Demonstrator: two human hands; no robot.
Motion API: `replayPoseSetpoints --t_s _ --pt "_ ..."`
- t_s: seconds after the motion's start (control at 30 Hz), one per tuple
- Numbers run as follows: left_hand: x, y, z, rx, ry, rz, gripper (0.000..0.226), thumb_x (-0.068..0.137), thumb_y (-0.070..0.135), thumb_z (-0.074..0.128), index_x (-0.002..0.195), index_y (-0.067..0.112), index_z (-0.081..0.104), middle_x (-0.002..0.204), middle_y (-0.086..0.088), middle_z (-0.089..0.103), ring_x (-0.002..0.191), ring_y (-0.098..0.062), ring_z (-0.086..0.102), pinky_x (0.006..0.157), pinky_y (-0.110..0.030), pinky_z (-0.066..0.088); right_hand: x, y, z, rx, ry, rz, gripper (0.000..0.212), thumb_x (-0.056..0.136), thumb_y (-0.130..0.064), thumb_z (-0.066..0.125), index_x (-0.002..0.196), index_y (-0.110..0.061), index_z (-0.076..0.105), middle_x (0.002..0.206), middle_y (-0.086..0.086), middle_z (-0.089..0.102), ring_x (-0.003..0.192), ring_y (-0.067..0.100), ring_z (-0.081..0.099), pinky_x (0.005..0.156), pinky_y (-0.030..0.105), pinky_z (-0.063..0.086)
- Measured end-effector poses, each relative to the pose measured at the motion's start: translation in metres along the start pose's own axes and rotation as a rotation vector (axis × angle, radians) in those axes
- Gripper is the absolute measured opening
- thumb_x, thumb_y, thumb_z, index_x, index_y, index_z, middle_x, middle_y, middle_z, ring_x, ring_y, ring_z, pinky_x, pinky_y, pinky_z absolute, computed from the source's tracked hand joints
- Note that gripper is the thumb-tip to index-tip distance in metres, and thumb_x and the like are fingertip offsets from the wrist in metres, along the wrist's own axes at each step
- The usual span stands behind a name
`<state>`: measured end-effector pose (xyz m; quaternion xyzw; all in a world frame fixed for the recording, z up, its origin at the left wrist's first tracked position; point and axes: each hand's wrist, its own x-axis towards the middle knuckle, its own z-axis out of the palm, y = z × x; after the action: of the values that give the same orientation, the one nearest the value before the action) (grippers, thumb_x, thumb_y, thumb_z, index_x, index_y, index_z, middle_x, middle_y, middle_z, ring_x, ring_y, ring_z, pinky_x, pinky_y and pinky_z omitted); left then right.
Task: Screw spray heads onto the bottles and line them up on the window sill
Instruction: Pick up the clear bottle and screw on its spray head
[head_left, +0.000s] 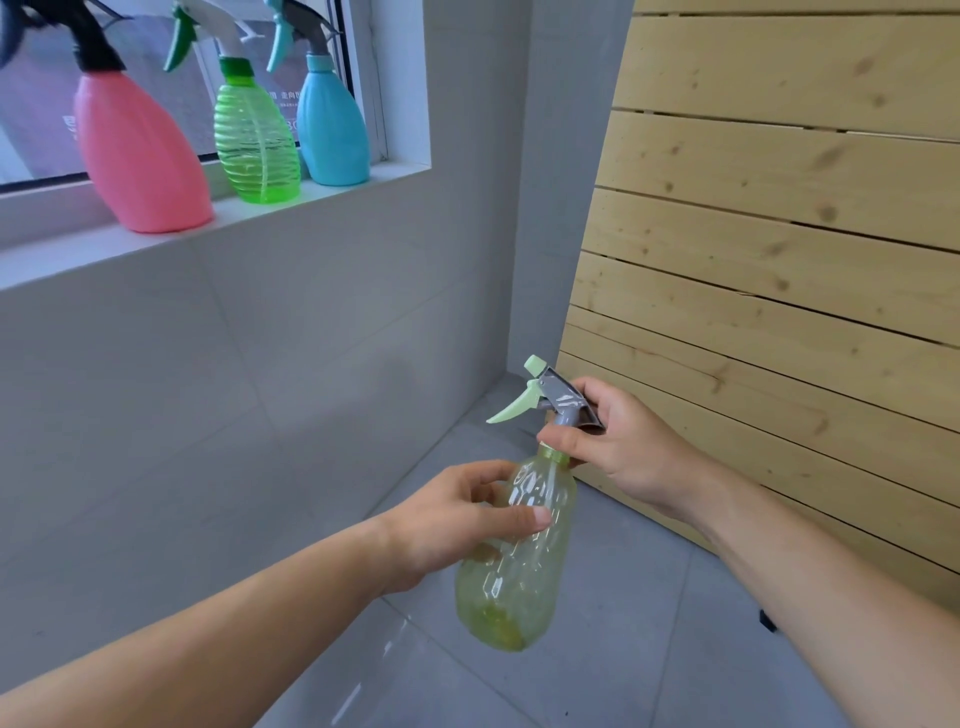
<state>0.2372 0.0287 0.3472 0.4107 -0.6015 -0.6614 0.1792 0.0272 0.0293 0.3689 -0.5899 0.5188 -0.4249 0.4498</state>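
A clear yellow-green bottle (519, 571) hangs in the air over the floor, low in the middle of the view. My left hand (457, 525) grips its upper body. A grey spray head with a pale green trigger (550, 400) sits on the bottle's neck, and my right hand (618, 441) is closed around the head's collar and back. On the window sill (62, 254) at the upper left stand three bottles with spray heads on: a pink bottle (140, 156), a green ribbed bottle (257, 140) and a blue bottle (332, 130).
A grey tiled wall (208, 389) runs below the sill. A slatted wooden panel (779, 234) leans on the right, close behind my right hand. Grey floor tiles (623, 649) lie underneath.
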Motion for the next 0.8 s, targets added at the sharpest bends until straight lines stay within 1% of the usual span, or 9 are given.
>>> replayPoseSetpoints --t_s 0.1,0.2,0.27,0.4,0.53,0.6,0.67,0.73,0.8 --pt "0.001 0.001 0.000 0.016 0.005 0.003 0.031 0.086 0.026 0.082 0.116 0.027 0.076 0.098 0.001 0.073 0.095 -0.018 0.074 0.103 -0.052 0.053 0.001 0.001 0.007 -0.063 0.088 -0.015 0.026 0.084 -0.025 0.075 0.102 -0.014 0.059 0.080 -0.003 0.063 0.066 0.005 0.061 0.059 0.019 0.051" --pt "0.001 0.003 -0.004 0.035 -0.003 0.006 0.033 0.085 0.027 0.083 0.118 0.030 0.075 0.101 -0.001 0.073 0.105 -0.030 0.075 0.103 -0.051 0.053 0.001 0.000 0.004 0.030 0.029 -0.002 0.025 0.086 -0.021 0.073 0.106 -0.012 0.062 0.085 -0.001 0.063 0.076 0.013 0.063 0.068 0.028 0.054" --pt "0.001 0.004 -0.006 0.035 0.000 0.010 0.035 0.085 0.027 0.083 0.119 0.033 0.075 0.102 -0.001 0.073 0.107 -0.029 0.075 0.102 -0.048 0.055 0.001 -0.001 -0.002 0.159 -0.058 0.014 0.031 0.085 -0.013 0.070 0.115 -0.009 0.062 0.096 0.001 0.068 0.084 0.017 0.064 0.077 0.035 0.056" --pt "0.001 0.003 -0.006 0.016 0.000 0.002 0.034 0.085 0.024 0.083 0.117 0.032 0.076 0.099 0.001 0.074 0.095 -0.017 0.074 0.087 -0.037 0.055 0.002 0.001 -0.001 0.123 -0.071 0.000 0.033 0.085 -0.006 0.071 0.117 -0.009 0.061 0.092 0.004 0.070 0.083 0.014 0.066 0.074 0.026 0.055" --pt "0.001 0.002 -0.006 0.021 -0.001 0.002 0.035 0.082 0.026 0.085 0.116 0.030 0.076 0.097 0.000 0.073 0.093 -0.018 0.074 0.084 -0.039 0.059 0.004 0.003 0.012 -0.036 0.071 -0.011 0.022 0.086 -0.024 0.073 0.104 -0.016 0.062 0.083 -0.006 0.061 0.073 0.006 0.061 0.063 0.016 0.050" --pt "0.000 0.004 -0.006 0.022 0.008 0.005 0.035 0.085 0.024 0.084 0.118 0.029 0.075 0.095 0.002 0.073 0.090 -0.016 0.074 0.070 -0.027 0.057 0.004 0.002 0.010 0.100 0.004 0.030 0.022 0.087 -0.025 0.071 0.105 -0.016 0.063 0.083 -0.004 0.059 0.076 0.011 0.060 0.066 0.022 0.051" --pt "0.000 0.006 -0.008 0.032 0.020 0.009 0.035 0.085 0.023 0.083 0.118 0.032 0.075 0.095 0.002 0.073 0.089 -0.015 0.073 0.066 -0.021 0.054 0.004 0.001 0.002 0.274 -0.103 0.073 0.027 0.083 -0.018 0.068 0.110 -0.013 0.064 0.093 0.003 0.063 0.084 0.017 0.061 0.074 0.031 0.051" --pt "0.000 0.006 -0.009 0.044 0.015 0.011 0.034 0.085 0.024 0.084 0.117 0.032 0.076 0.096 0.001 0.073 0.089 -0.016 0.073 0.071 -0.025 0.056 0.004 0.000 -0.003 0.296 -0.149 0.059 0.020 0.085 -0.007 0.068 0.104 -0.014 0.065 0.096 0.008 0.066 0.087 0.018 0.065 0.077 0.032 0.053" --pt "0.000 0.004 -0.008 0.046 0.000 0.002 0.033 0.085 0.024 0.083 0.117 0.030 0.076 0.094 0.001 0.072 0.089 -0.017 0.073 0.081 -0.032 0.057 0.006 0.004 0.001 0.180 -0.101 0.035 0.015 0.088 -0.007 0.068 0.099 -0.016 0.065 0.084 -0.004 0.066 0.078 0.010 0.065 0.070 0.025 0.053"
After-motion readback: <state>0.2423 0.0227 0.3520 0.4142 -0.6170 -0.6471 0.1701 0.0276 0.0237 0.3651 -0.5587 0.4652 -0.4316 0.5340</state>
